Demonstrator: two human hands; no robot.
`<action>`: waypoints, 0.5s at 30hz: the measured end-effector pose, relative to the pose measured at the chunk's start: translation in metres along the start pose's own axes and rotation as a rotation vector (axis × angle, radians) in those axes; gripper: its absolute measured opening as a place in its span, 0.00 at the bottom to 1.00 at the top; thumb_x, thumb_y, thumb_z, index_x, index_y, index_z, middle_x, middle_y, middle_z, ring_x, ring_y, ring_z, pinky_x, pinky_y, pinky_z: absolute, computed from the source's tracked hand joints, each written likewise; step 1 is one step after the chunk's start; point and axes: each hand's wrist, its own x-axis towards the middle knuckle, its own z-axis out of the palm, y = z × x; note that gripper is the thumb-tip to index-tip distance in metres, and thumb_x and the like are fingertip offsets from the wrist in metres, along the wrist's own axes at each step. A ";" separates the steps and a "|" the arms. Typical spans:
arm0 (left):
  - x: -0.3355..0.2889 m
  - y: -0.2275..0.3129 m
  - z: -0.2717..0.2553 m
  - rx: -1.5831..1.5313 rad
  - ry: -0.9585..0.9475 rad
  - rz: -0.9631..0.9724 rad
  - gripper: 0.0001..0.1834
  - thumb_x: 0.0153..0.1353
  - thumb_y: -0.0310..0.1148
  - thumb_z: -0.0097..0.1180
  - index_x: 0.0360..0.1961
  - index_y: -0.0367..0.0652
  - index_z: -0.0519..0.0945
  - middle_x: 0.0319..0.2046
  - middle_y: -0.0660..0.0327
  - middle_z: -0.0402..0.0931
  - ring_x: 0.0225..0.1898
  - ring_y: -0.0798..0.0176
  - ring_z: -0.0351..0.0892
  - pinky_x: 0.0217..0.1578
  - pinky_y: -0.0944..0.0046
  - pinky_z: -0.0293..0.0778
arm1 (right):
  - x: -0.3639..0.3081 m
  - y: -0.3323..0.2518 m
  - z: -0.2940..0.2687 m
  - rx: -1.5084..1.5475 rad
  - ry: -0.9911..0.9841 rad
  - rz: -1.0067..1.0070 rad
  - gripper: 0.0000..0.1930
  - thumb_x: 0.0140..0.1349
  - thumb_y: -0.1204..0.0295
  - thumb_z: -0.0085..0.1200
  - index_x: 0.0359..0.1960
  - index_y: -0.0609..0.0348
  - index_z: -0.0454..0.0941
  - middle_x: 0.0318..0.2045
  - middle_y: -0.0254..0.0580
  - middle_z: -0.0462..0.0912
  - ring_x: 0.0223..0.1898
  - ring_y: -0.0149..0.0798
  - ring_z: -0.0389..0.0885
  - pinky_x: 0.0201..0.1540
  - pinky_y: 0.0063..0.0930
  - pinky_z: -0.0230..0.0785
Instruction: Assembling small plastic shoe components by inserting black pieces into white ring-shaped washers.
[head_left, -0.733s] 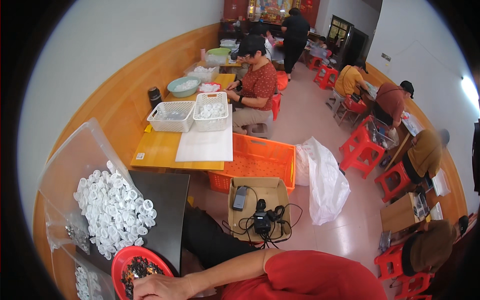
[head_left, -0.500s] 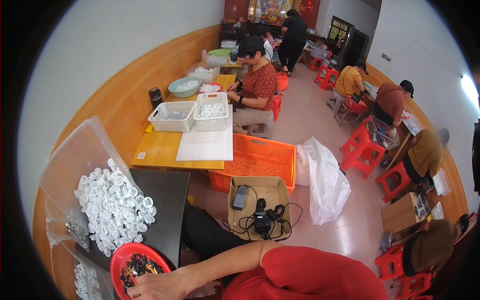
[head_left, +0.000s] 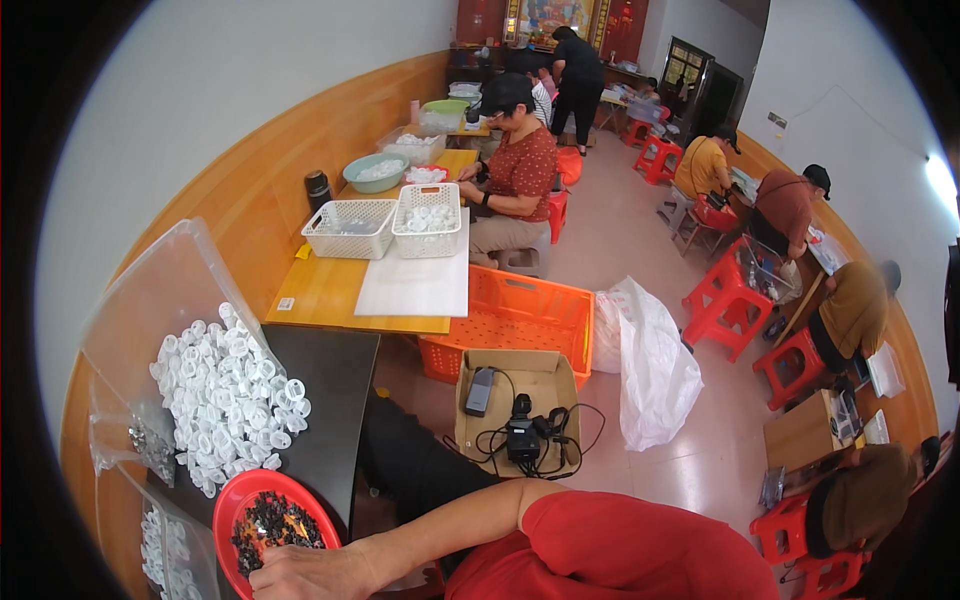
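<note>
My right hand (head_left: 312,572) reaches in from the lower middle over a red plastic bowl (head_left: 229,492). Its fingers are curled together against the small black pieces (head_left: 270,518) lying in the bowl. What they hold, if anything, is hidden, and the lower edge cuts off part of the hand. My left hand is out of view. Just beyond the bowl, a heap of small white round plastic parts (head_left: 228,390) spills from a tipped clear container (head_left: 160,285) onto the dark tabletop (head_left: 325,385).
More white parts fill a clear bin (head_left: 195,535) beside the bowl. A cardboard box (head_left: 510,362) with cables, an orange crate (head_left: 560,305) and a white bag (head_left: 645,370) stand on the floor. White baskets (head_left: 345,245) are on a yellow table. Several people work nearby.
The view has shifted slightly. The bowl appears a little higher and more of its black pieces show. My right hand stays at the bowl, its fingers still curled.
</note>
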 end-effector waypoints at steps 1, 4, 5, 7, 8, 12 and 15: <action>0.001 -0.002 -0.008 0.001 0.001 0.001 0.06 0.66 0.31 0.53 0.35 0.40 0.71 0.25 0.67 0.65 0.27 0.71 0.62 0.35 0.70 0.62 | 0.000 -0.001 0.001 -0.068 0.025 -0.023 0.06 0.50 0.70 0.59 0.22 0.55 0.76 0.25 0.39 0.75 0.29 0.45 0.76 0.34 0.38 0.63; 0.001 -0.001 -0.011 -0.014 -0.093 0.006 0.07 0.66 0.31 0.53 0.39 0.39 0.72 0.30 0.64 0.69 0.31 0.69 0.67 0.39 0.68 0.66 | 0.001 -0.001 0.004 -0.102 0.039 -0.064 0.05 0.51 0.69 0.59 0.21 0.51 0.76 0.24 0.36 0.74 0.28 0.40 0.74 0.33 0.35 0.60; -0.001 0.001 -0.007 0.002 -0.046 -0.020 0.08 0.65 0.31 0.53 0.41 0.38 0.73 0.32 0.63 0.71 0.34 0.68 0.69 0.42 0.66 0.66 | 0.002 0.001 0.003 -0.102 0.039 -0.064 0.05 0.51 0.69 0.59 0.21 0.51 0.76 0.24 0.36 0.74 0.28 0.40 0.74 0.33 0.35 0.60; 0.000 0.004 0.000 0.019 -0.003 -0.048 0.10 0.65 0.32 0.54 0.43 0.38 0.73 0.34 0.61 0.73 0.37 0.67 0.71 0.44 0.65 0.67 | 0.004 0.003 -0.004 -0.158 -0.025 -0.198 0.05 0.52 0.67 0.57 0.21 0.49 0.77 0.25 0.34 0.73 0.28 0.39 0.74 0.33 0.35 0.59; 0.002 0.005 0.000 0.017 -0.037 -0.066 0.13 0.65 0.33 0.54 0.46 0.37 0.73 0.38 0.60 0.74 0.39 0.66 0.72 0.46 0.64 0.68 | 0.004 0.005 -0.004 -0.159 -0.023 -0.196 0.05 0.52 0.67 0.57 0.21 0.49 0.77 0.25 0.34 0.73 0.28 0.39 0.74 0.33 0.35 0.59; 0.019 0.002 -0.015 0.010 -0.179 -0.095 0.19 0.64 0.34 0.56 0.52 0.35 0.71 0.44 0.58 0.74 0.42 0.64 0.73 0.49 0.64 0.68 | 0.006 0.020 -0.002 -0.309 0.034 -0.264 0.06 0.52 0.67 0.55 0.22 0.53 0.76 0.26 0.36 0.73 0.28 0.39 0.72 0.35 0.35 0.59; 0.035 0.006 -0.035 -0.194 -0.423 -0.168 0.17 0.64 0.34 0.56 0.51 0.36 0.71 0.44 0.58 0.73 0.42 0.64 0.73 0.48 0.65 0.68 | 0.009 0.021 -0.003 -0.313 0.068 -0.206 0.07 0.53 0.68 0.55 0.24 0.57 0.74 0.27 0.39 0.72 0.29 0.40 0.71 0.36 0.34 0.59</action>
